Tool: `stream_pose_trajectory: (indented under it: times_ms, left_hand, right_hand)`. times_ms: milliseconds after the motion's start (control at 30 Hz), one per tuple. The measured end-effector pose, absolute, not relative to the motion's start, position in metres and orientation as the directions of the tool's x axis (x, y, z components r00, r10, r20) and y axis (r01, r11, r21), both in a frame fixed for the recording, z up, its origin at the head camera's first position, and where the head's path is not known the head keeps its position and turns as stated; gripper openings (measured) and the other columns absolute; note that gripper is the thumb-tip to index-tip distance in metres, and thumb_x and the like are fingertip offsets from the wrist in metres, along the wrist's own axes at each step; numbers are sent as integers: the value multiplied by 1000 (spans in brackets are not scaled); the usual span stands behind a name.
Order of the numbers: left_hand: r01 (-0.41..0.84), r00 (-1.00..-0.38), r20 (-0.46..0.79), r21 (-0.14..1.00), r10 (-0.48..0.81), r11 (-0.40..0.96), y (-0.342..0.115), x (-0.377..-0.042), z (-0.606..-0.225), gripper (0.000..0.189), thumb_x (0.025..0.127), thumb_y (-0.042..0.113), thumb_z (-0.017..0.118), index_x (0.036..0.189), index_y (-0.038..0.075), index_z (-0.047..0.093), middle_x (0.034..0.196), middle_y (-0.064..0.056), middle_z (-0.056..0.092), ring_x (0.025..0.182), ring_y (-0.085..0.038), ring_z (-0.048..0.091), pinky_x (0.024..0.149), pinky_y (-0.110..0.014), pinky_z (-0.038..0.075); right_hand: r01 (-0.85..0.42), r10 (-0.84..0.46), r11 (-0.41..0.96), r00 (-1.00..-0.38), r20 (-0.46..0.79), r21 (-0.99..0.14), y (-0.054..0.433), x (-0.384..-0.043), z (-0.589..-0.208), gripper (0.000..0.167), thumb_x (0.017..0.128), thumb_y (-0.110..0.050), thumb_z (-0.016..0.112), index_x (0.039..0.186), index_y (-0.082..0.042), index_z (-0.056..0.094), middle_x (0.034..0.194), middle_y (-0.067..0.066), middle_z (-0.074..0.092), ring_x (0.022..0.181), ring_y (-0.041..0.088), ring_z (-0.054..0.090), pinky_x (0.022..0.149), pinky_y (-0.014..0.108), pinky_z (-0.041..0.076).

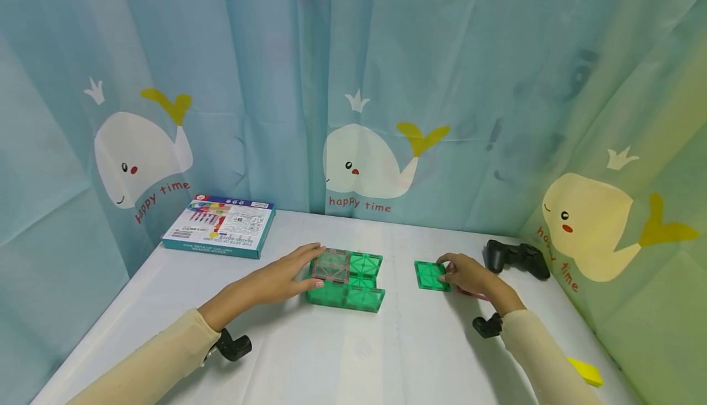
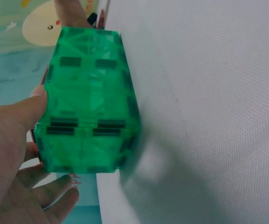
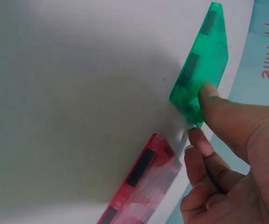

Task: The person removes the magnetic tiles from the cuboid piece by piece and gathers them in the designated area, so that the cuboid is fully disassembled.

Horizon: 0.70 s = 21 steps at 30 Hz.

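Note:
A low box of green magnetic tiles (image 1: 363,299) stands mid-table, with a pink-red square tile (image 1: 331,266) on its top left. My left hand (image 1: 282,277) holds the box's left end, thumb on the front side, fingers toward the back. In the left wrist view the thumb touches the edge of the green tiles (image 2: 87,102); the index finger is partly hidden. Off to the right, my right hand (image 1: 468,273) pinches a green square tile (image 1: 429,275) by its right edge. A red tile (image 3: 141,179) lies beneath that hand, mostly hidden in the head view.
A black game controller (image 1: 516,259) lies at the back right. At the back left is a flat teal-edged box (image 1: 220,227). A yellow piece (image 1: 587,371) sits near the right edge. Blue whale-print curtains (image 1: 276,116) enclose the white table (image 1: 342,362).

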<state>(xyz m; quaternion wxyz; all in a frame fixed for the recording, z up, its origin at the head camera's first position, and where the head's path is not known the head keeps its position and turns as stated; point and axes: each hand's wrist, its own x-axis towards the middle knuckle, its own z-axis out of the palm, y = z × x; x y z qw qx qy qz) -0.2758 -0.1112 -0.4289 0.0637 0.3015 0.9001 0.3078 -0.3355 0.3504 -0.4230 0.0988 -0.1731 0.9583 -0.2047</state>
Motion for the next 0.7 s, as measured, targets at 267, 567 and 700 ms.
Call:
stream_pose_trajectory:
  times_ms: [267,567,700]
  left_hand:
    - [500,-813,68,590,578,634,-111,-276,-429,78,106,51,61,168,15,30,175,-14,21,159,-38,27,124,-62,31]
    - [501,-815,72,587,575,636,-111,-276,-429,78,105,51,61,167,15,31,175,-13,22,159,-38,28,124,-61,31]
    - [498,-815,66,589,576,637,-111,-276,-428,79,105,51,62,168,15,30,175,-12,21,159,-38,27,124,-62,31]
  right_hand:
    - [-292,-328,899,-943,-62,-326,341,-329,-425,44,99,-12,74,139,1,62,123,28,61,114,47,56,92,65,50]
    - [-476,-462,800,-877,132,-364,303,-305,-411,38,104,-8,67,140,-1,59,121,22,61,111,37,63,93,54,56]
    - [-547,-515,738,-835,193,-396,277,-286,-401,33,107,-19,65,137,-5,61,117,12,64,104,26,65,89,47,58]
